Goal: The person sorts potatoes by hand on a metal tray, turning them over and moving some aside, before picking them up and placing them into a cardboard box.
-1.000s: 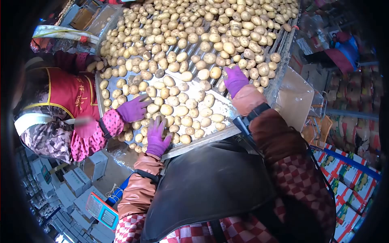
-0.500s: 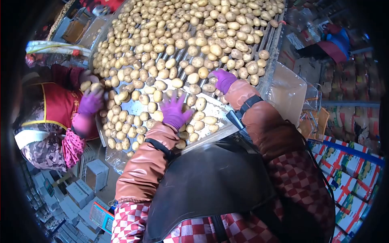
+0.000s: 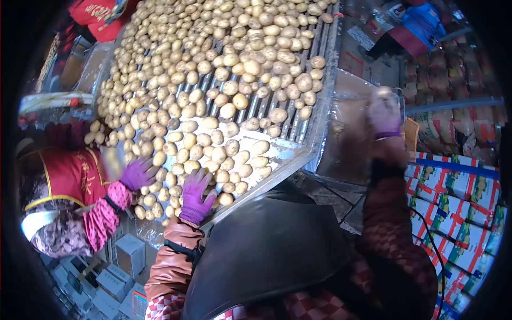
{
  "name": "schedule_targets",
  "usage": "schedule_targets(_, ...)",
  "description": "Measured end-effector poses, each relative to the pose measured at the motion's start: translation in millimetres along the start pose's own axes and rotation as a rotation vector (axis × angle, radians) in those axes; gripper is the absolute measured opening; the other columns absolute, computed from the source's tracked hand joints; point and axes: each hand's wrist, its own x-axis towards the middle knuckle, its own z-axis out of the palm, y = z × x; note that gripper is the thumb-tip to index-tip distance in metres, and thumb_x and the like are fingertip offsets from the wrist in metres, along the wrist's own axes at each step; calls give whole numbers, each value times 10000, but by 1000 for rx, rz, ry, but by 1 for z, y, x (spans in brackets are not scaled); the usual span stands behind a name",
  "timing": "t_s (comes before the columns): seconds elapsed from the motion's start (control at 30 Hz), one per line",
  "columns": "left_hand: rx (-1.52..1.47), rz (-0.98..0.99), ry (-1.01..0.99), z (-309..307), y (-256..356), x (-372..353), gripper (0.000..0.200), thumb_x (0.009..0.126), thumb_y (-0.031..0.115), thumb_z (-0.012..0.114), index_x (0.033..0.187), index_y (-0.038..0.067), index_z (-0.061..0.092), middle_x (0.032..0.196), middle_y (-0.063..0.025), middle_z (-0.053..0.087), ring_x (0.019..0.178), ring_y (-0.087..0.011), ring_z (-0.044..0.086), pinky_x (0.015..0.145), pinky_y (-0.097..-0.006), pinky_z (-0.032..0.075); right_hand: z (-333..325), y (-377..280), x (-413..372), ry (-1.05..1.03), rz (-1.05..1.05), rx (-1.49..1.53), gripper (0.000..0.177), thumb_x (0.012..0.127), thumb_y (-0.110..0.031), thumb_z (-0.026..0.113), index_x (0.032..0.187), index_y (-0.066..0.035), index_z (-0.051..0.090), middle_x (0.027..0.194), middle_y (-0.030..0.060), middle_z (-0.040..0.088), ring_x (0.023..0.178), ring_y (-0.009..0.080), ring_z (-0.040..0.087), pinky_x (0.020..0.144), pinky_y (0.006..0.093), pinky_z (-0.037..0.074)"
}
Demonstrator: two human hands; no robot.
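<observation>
Head view: left hand (image 3: pixel 196 197) in a purple glove, palm down, fingers a little apart and clamped on nothing, laid among potatoes (image 3: pixel 219 154) near the lower edge of the desk (image 3: pixel 281 154). More potatoes beyond the left fingertips and to both sides, loose on the pale sheet, then piled thickly farther off over the dark slats (image 3: pixel 259 106). Right hand (image 3: pixel 385 114) well apart from the left fingers, past the right side of the desk, blurred; cannot tell how tightly the fingers close. At those right fingertips, a pale round thing (image 3: pixel 384 92), perhaps a potato, too smeared to name surely. Just left of the right fingers, a plastic-covered brown box (image 3: pixel 352 146); below and right of them, stacked printed cartons (image 3: pixel 453 186). Left of the left fingers, near but apart, the purple-gloved hand of a co-worker (image 3: pixel 137 174) in a red apron (image 3: pixel 69 176), also among potatoes. As for handling, probably light, firm and stiff, skin smooth or dusty, apt to roll, prone to bruising if dropped. Best taken 1 at a time around the widest middle, fingers curled beneath, without squeezing hard.
</observation>
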Motion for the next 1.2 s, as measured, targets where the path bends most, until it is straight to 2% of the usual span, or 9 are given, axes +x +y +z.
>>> schedule_targets(0.17,34,55,92,-2,22,21,640,763,293,701,1350,117,517,1399,-153,477,1267,-391,431,1059,-523,321,-39,-58,38,-128,-66,684,353,993,-268,481,1284,-73,525,1187,138,580,1097,295,574,946,417,472)
schedule_targets(0.23,77,141,-60,-5,36,32,718,721,370,725,1356,141,481,1407,-146,421,1276,-387,403,1070,-520,299,134,-215,48,74,144,1525,480,932,-301,611,1315,-36,492,1196,199,570,1144,338,555,1005,417,444)
schedule_targets(0.3,279,190,-98,5,14,22,759,691,393,752,1362,172,474,1397,-137,423,1303,-387,374,1091,-557,266,-92,-251,17,-257,132,1315,628,826,-325,735,1334,-57,483,1340,206,468,1170,392,518,1022,444,429)
schedule_targets(0.4,411,-55,41,-12,-21,2,777,660,379,779,1351,185,481,1393,-130,433,1304,-385,373,1072,-566,279,-165,-285,-13,-314,-265,1711,558,858,-319,666,1342,-100,499,1431,196,401,1250,383,482,1077,423,389)
schedule_targets(0.47,273,-201,36,-18,-43,-20,753,693,377,759,1355,141,489,1442,-179,397,1285,-426,383,1051,-574,281,-143,-268,9,-249,-730,1611,385,902,-271,581,1261,-132,581,1348,179,511,1174,337,549,983,432,464)
schedule_targets(0.57,190,-364,78,-14,-46,-58,659,701,347,747,1295,144,545,1395,-180,429,1273,-417,392,1022,-544,317,-139,-234,76,308,-79,1239,326,839,-244,614,1140,-127,655,995,129,685,954,314,639,892,450,480)
schedule_targets(0.73,195,-332,246,13,-41,-73,674,752,303,740,1362,132,508,1434,-206,414,1303,-427,380,1084,-540,276,-106,-258,106,80,-434,793,192,781,-207,615,937,-221,725,880,91,691,833,308,646,712,457,481)
schedule_targets(0.9,120,-362,340,23,-33,-87,604,766,259,729,1321,111,540,1389,-172,485,1277,-416,414,1063,-538,304,-127,-226,164,-89,64,1297,388,778,-328,657,1120,-144,661,1080,176,667,1010,362,638,882,450,514)
schedule_targets(1.2,19,-287,291,23,5,-32,614,738,298,708,1290,97,529,1341,-177,497,1220,-409,453,1039,-523,333,-87,-268,246,-392,-164,889,521,777,-441,672,1149,-78,634,1114,221,652,1032,378,634,881,451,511)
